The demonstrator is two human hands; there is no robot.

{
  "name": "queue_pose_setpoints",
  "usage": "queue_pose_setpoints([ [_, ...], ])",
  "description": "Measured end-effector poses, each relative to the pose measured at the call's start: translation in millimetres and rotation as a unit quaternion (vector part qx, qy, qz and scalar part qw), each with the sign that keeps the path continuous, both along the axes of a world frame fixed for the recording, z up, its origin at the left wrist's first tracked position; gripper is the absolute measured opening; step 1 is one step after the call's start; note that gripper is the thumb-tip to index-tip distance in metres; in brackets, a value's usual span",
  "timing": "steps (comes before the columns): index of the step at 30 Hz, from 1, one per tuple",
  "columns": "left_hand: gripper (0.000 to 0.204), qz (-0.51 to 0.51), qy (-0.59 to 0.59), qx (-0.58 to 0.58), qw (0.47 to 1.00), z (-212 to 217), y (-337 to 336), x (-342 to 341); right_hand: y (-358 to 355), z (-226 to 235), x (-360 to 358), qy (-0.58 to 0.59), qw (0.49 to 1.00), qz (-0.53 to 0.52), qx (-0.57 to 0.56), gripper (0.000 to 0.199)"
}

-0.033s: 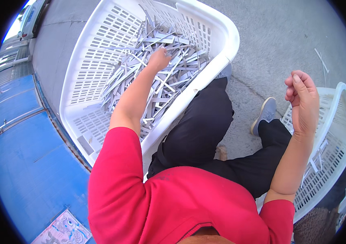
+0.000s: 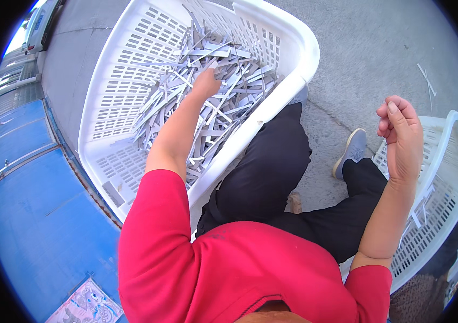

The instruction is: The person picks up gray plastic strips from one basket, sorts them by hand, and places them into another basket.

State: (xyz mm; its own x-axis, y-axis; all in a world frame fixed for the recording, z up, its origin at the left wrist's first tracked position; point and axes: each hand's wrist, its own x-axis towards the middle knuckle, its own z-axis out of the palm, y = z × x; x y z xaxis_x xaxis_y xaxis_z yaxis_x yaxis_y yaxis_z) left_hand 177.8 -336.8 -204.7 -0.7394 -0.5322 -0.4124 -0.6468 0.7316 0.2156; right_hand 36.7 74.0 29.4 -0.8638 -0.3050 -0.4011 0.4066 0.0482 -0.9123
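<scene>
from afar, i can't tell if the left hand point(image 2: 207, 83) grips strips point(image 2: 234, 89); the right hand point(image 2: 401, 132) curls loosely, empty. i'd pinch slowly, minding thin edges.

Grey concrete ground point(image 2: 358, 59) underfoot, with a dark crack point(image 2: 330, 112) across it. Upon it, a large white slotted basket point(image 2: 307, 56), base out of sight, with a tangled heap of thin pale strips point(image 2: 230, 112) inside; at right, a second white basket point(image 2: 428, 245). Near that one, a few loose strips point(image 2: 427, 79) directly on the concrete. Farther left, a grey shoe point(image 2: 353, 146), sole to the ground.
</scene>
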Motion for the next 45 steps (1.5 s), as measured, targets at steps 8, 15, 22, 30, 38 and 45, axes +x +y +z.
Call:
queue_pose_setpoints([
  [8,0.063,-0.058,-0.045,-0.104,0.992,-36.2,-16.7,29.4,-17.7,-11.3,3.9,-0.010,0.997,0.052,0.056,0.016],
  [15,0.076,-0.098,-0.152,-0.204,0.962,-41.1,-30.7,8.8,-16.0,-21.2,1.2,-0.007,0.995,0.049,0.088,0.017],
  [22,0.092,-0.208,-0.173,-0.195,0.943,-64.7,-50.8,2.6,-21.4,-24.4,1.0,-0.001,0.987,0.094,0.127,0.018],
  [30,0.075,-0.252,-0.158,-0.094,0.950,-41.0,-27.2,14.3,-22.2,-21.8,2.0,-0.012,0.988,0.103,0.116,0.017],
  [38,0.071,-0.267,-0.154,-0.020,0.951,-7.9,15.2,52.9,-29.1,-5.0,9.3,-0.017,0.986,0.126,0.112,0.016],
  [45,0.072,-0.145,-0.018,-0.034,0.989,54.6,45.4,80.6,-23.6,-14.5,16.1,0.014,0.981,0.172,0.082,0.015],
])
